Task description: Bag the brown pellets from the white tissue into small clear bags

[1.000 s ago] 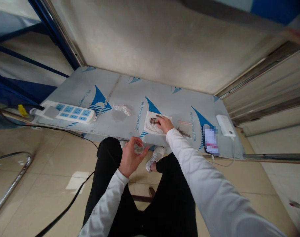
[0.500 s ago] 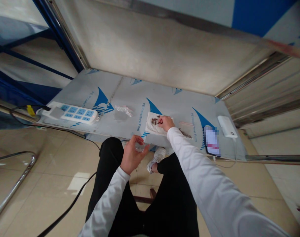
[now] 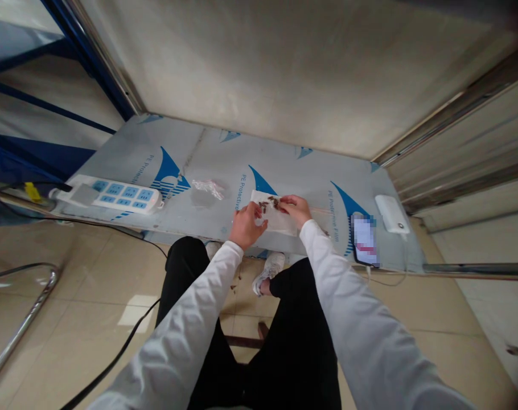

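A white paper sheet (image 3: 282, 224) lies near the front edge of the table, with small dark brown pieces (image 3: 265, 205) scattered on its far part. My left hand (image 3: 246, 226) is at the sheet's left side, thumb and fingers curved around a small clear plastic thing that barely shows. Over the sheet's right side, the fingertips of my right hand (image 3: 297, 210) are pinched together at the brown pieces. Whatever small piece they grip is mostly hidden by the fingers. Some more brown bits lie partly covered behind my right wrist.
To the left are a crumpled clear plastic heap (image 3: 210, 188) and a white power strip (image 3: 126, 196) with blue sockets. A phone (image 3: 365, 242) and a white power bank (image 3: 391, 214) with a cable lie at the right. A wall panel (image 3: 250, 74) rises behind the table (image 3: 242, 145).
My left hand has moved up and forward from the table's edge to the sheet. My right hand has shifted slightly right, staying near the brown pieces. The view has tilted a little.
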Demonstrator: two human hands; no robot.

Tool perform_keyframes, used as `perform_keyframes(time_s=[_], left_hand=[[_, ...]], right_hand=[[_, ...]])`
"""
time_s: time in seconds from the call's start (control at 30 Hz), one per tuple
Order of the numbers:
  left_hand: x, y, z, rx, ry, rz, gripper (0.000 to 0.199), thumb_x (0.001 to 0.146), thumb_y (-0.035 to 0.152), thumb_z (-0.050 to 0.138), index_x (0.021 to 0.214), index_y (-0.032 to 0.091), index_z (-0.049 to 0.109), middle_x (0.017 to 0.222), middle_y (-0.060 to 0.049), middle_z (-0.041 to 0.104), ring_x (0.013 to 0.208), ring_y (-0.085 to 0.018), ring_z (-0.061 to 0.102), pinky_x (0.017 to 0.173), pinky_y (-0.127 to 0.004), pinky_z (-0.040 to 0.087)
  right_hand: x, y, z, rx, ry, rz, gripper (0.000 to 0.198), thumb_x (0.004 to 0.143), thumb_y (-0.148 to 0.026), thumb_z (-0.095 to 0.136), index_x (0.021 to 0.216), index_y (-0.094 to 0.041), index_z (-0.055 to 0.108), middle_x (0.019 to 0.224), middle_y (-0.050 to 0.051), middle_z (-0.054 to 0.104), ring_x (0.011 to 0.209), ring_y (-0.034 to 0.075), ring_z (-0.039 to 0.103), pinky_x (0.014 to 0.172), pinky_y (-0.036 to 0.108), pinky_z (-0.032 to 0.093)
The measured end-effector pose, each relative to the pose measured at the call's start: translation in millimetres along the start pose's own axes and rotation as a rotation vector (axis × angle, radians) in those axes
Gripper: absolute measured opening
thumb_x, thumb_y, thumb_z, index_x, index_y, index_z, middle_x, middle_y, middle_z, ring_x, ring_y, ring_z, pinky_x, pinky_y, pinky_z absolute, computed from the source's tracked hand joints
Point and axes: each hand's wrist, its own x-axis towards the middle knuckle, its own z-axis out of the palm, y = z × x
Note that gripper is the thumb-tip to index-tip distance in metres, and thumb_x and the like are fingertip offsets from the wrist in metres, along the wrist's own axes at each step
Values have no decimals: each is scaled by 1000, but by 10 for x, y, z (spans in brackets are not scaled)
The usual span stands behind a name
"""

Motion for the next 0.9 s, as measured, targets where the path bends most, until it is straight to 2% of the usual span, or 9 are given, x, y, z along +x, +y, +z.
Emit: perform_keyframes(time_s=[0.13,0.23,0.3,0.4,0.6,0.77,0.9], left_hand=[[227,-21,165,1,-45,44,28,65,19,70,83,21,47,79,-2,65,74,-18,62,74,-33,46],[267,30,219,-51,-33,65,31,64,20,70,85,21,47,80,-2,66,76,-19,64,73,-32,46],[253,82,223,-76,-11,85,32,63,19,69,87,21,47,82,-2,66,78,-20,64,74,-31,46],[211,156,201,-86,8,120,32,64,18,67,88,21,47,85,-2,66,82,-21,65,75,-31,46],[133,270,152,-74,40,88,32,63,17,68,88,21,47,86,-4,66,82,-23,65,73,-32,45],[89,324,120,-94,87,81,29,63,9,61,84,22,45,79,-3,65,78,-23,64,69,-31,44],[51,350,90,-128,141,70,28,66,7,57,85,22,45,76,-3,63,76,-22,63,69,-30,43]], right_hand=[[-222,-251,-42,170,-72,13,33,60,-39,73,80,-16,60,73,0,66,63,11,64,63,25,54],[-391,-470,-77,272,-239,-12,33,59,-36,75,81,-16,62,75,0,65,62,10,62,62,24,53],[-450,-582,-95,251,-346,-45,28,59,-32,76,78,-16,62,75,-1,65,59,9,60,59,24,52],[-449,-692,-118,60,-359,-96,19,61,-23,72,76,-15,63,72,0,66,57,10,60,56,23,50],[-490,-925,-103,-460,-319,-290,15,62,-8,66,73,-17,69,68,0,70,64,14,65,64,23,50],[-722,-1145,-12,-902,-291,-514,12,78,-11,61,70,-17,68,73,8,71,70,19,65,67,27,47],[-861,-1231,33,-1060,-297,-600,14,84,-10,56,80,-14,69,85,13,71,77,21,65,68,29,45]])
